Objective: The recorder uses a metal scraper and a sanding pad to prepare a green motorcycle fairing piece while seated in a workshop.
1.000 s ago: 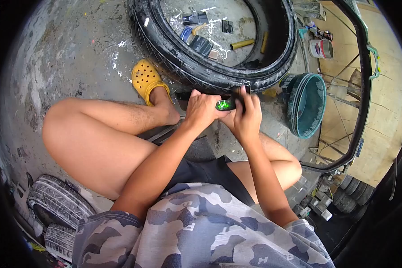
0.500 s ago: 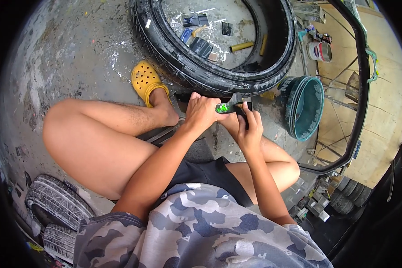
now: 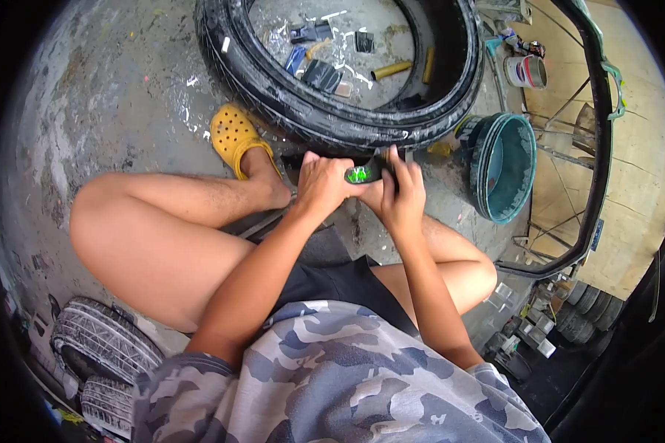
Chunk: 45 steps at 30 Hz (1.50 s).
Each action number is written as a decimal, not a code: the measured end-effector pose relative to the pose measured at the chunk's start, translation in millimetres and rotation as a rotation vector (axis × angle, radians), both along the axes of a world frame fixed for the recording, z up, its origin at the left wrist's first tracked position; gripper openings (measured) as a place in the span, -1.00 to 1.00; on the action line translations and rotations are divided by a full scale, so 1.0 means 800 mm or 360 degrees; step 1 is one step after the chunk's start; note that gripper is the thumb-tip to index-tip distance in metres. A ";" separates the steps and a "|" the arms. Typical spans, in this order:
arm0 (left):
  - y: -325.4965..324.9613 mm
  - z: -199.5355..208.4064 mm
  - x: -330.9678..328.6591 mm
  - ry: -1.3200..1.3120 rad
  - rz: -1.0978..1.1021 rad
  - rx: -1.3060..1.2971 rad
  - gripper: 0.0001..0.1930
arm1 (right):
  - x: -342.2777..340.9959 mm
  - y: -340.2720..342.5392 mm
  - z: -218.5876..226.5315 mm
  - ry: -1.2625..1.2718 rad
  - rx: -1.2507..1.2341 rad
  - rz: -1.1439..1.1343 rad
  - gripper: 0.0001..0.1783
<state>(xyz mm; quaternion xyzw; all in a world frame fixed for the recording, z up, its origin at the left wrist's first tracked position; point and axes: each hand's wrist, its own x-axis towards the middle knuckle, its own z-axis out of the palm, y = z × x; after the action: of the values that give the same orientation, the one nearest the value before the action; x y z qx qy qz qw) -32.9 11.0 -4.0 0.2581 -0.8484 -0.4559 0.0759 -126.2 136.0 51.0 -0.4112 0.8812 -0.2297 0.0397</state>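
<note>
Over the last second my hands barely shifted; they stayed together near the upper middle of the frame, just below the big black tyre (image 3: 347,125) lying flat on the concrete floor (image 3: 111,111). The small change was in my right hand (image 3: 403,196): a second ago its fingers lay more loosely across the top of the small green object (image 3: 360,175), and now they had drawn in closer around its right end. I judged that I was still working the piece between my palms and had not yet brought it to the tyre.

My left hand (image 3: 321,184) was curled nearly shut, thumb and fingers pinching the left end of the green object. My right hand was likewise mostly closed, fingers bent over the object's dark right end, which it largely hid, so I could not tell what that part was.

The green object sat between both hands, above my left ankle and right of my yellow clog (image 3: 233,136). A teal bucket (image 3: 506,166) stood at the right, well apart.
</note>
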 end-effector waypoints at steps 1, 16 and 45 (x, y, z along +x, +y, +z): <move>0.003 0.001 0.001 -0.0038 -0.0054 0.0049 -0.65 | 0.011 0.015 0.005 -0.0064 -0.0027 -0.0020 -0.50; -0.004 -0.003 -0.001 -0.0025 -0.0028 0.0093 -0.67 | -0.006 -0.022 -0.001 0.0104 0.0087 0.0041 -0.52; -0.002 -0.006 -0.006 -0.0037 -0.0091 0.0169 -0.67 | 0.011 -0.002 0.002 0.0036 0.0038 -0.0037 -0.58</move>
<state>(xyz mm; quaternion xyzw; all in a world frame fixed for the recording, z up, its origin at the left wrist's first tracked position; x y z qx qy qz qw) -37.6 9.0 -8.5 0.2427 -0.8309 -0.4992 0.0391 -117.1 134.0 52.8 -0.4030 0.8890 -0.2148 0.0319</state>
